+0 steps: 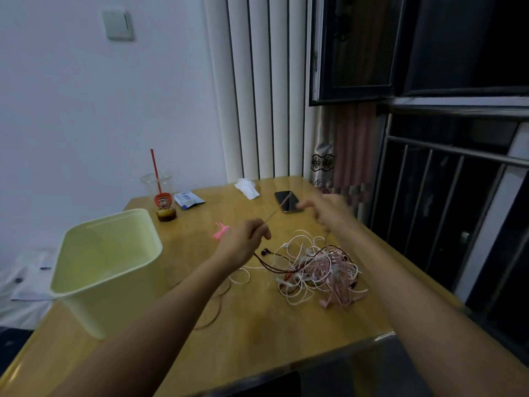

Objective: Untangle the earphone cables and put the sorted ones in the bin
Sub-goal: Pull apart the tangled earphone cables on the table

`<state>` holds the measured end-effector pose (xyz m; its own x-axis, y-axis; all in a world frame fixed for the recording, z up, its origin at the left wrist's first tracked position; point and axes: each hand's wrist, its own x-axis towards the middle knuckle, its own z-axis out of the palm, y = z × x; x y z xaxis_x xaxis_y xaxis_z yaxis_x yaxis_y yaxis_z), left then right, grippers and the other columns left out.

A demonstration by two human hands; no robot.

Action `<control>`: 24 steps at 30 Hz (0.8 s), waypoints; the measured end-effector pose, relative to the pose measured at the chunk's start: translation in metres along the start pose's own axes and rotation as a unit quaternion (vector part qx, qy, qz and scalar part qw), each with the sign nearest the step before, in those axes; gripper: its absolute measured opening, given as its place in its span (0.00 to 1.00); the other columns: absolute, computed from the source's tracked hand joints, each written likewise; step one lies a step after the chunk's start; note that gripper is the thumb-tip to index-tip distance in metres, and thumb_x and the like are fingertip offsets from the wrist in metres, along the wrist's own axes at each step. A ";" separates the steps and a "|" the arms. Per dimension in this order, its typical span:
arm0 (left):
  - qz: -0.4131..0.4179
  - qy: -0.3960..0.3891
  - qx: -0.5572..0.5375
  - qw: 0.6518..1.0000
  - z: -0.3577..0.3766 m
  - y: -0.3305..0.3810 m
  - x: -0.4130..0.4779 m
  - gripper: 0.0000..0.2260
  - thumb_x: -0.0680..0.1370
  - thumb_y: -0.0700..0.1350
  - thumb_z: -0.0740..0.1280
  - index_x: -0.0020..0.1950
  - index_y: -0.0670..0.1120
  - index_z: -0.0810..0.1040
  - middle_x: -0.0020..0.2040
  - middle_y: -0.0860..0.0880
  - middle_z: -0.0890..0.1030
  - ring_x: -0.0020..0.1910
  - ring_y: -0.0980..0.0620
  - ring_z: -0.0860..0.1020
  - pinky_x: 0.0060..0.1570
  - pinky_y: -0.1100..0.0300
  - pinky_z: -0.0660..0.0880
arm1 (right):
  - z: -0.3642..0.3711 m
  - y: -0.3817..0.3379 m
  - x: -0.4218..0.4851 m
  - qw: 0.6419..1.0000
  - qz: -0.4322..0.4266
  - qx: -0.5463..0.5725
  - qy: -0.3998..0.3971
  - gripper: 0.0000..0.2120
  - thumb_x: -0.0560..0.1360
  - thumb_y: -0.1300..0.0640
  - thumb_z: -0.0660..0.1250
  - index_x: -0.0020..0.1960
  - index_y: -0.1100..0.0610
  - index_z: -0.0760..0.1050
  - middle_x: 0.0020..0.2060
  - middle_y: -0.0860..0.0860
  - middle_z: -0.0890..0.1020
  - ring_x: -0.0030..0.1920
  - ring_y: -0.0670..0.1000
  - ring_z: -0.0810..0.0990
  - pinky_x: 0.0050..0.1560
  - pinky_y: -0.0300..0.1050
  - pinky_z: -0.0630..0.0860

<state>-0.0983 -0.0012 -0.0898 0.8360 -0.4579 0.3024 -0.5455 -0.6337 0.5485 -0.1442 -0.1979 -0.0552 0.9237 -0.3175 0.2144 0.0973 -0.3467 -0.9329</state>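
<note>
Both hands are tensioning the brown cable [266, 267] right of the bin [86, 224], left hand [246, 239] pinching it, right hand [325, 209] apparently curling blurred fingers round it, and are risking tightening knots in the tangle [320, 272] farther right.

One head-worn wide-angle view looks forward and down over the worktop [266, 336] from above its near edge, facing the far edge and white wall [71, 110]. The left hand [243, 239] and right hand [326, 210] sit close, mid-frame. A dark window [446, 44] fills the upper right.
</note>
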 end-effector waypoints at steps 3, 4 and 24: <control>0.037 -0.004 -0.011 0.999 0.003 0.016 0.003 0.13 0.84 0.50 0.56 0.46 0.49 0.77 0.34 0.53 0.75 0.33 0.56 0.72 0.32 0.65 0.66 | 0.019 -0.004 -0.013 0.981 -0.073 -0.053 -0.169 0.18 0.79 0.47 0.67 0.40 0.62 0.80 0.25 0.42 0.70 0.27 0.41 0.66 0.31 0.32 0.65; 0.040 -0.011 -0.011 0.999 0.004 0.018 0.004 0.13 0.84 0.50 0.57 0.45 0.50 0.77 0.34 0.53 0.75 0.32 0.57 0.72 0.32 0.65 0.65 | 0.021 -0.003 -0.012 0.979 -0.104 -0.061 -0.162 0.16 0.80 0.50 0.65 0.42 0.60 0.81 0.24 0.42 0.73 0.27 0.39 0.69 0.31 0.29 0.66; 0.046 -0.041 0.022 0.998 0.005 0.005 -0.002 0.12 0.84 0.48 0.57 0.46 0.48 0.78 0.36 0.55 0.75 0.35 0.57 0.74 0.39 0.61 0.71 | 0.015 0.006 -0.006 0.997 -0.018 0.003 -0.075 0.10 0.78 0.47 0.68 0.48 0.54 0.80 0.33 0.45 0.77 0.30 0.42 0.72 0.28 0.33 0.66</control>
<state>-0.1029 -0.0069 -0.0918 0.7757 -0.5637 0.2837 -0.6231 -0.6123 0.4867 -0.1435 -0.1848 -0.0666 0.9646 -0.1686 0.2030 0.1337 -0.3507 -0.9269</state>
